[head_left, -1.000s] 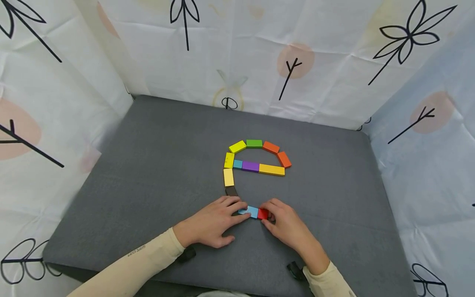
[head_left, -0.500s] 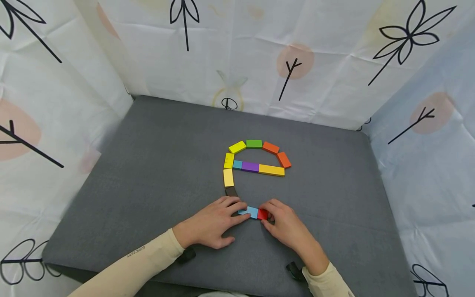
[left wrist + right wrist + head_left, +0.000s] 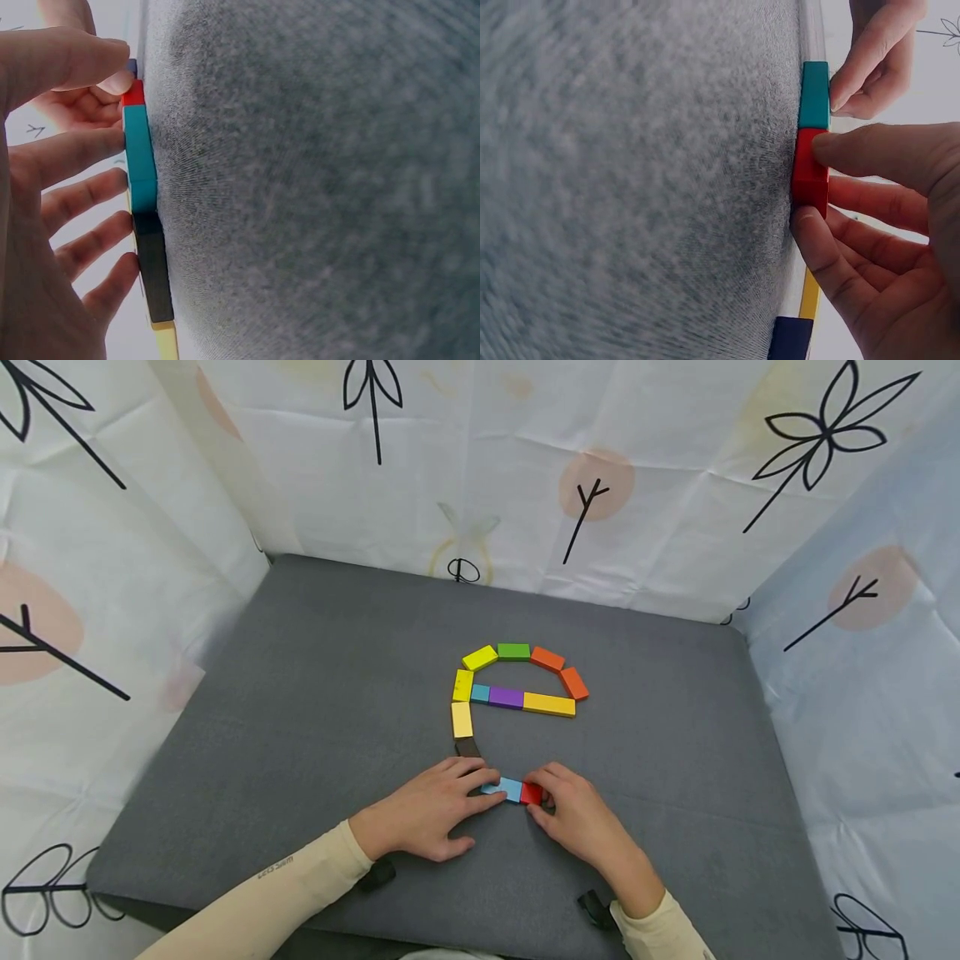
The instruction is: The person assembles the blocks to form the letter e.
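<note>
My left hand rests with fingers spread and fairly straight, fingertips on the light blue blocks. In the left wrist view the blue piece runs up to a dark block under the lower fingertips. My right hand pinches the red block, which lines up end to end with the blue. The right wrist view has the thumb on the side of the red block and another finger at its near end. A navy block lies beyond it, hidden in the head view.
Coloured blocks form a curved outline: cream, yellow, green and orange pieces. Teal, purple and amber blocks make a straight bar across. The grey tabletop is bordered by patterned curtains.
</note>
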### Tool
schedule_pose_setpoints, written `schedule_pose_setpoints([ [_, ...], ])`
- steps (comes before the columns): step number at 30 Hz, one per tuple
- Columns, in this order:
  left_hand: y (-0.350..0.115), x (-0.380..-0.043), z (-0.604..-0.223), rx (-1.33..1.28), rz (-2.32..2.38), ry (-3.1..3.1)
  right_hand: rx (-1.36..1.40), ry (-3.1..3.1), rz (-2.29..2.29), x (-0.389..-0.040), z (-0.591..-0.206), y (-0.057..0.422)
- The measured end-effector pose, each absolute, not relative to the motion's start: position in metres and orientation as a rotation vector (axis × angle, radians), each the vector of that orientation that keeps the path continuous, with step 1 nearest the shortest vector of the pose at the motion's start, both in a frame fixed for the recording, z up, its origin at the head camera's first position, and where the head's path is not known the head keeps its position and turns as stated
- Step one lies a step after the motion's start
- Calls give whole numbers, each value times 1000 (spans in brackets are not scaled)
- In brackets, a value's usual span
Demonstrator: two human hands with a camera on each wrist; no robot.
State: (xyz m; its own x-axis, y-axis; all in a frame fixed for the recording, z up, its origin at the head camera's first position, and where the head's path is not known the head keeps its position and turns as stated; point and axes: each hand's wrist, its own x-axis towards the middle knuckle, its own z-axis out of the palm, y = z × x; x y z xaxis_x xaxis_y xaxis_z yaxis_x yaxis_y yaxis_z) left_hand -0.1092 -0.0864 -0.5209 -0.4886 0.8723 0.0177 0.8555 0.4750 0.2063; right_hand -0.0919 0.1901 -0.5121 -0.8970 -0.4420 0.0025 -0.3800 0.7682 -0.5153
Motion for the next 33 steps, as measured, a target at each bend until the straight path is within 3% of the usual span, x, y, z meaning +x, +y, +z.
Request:
schedule_pose_setpoints([
  [33, -87, -109, -518, 1570, 333, 2627, -419, 2964, -766, -88, -502, 258],
])
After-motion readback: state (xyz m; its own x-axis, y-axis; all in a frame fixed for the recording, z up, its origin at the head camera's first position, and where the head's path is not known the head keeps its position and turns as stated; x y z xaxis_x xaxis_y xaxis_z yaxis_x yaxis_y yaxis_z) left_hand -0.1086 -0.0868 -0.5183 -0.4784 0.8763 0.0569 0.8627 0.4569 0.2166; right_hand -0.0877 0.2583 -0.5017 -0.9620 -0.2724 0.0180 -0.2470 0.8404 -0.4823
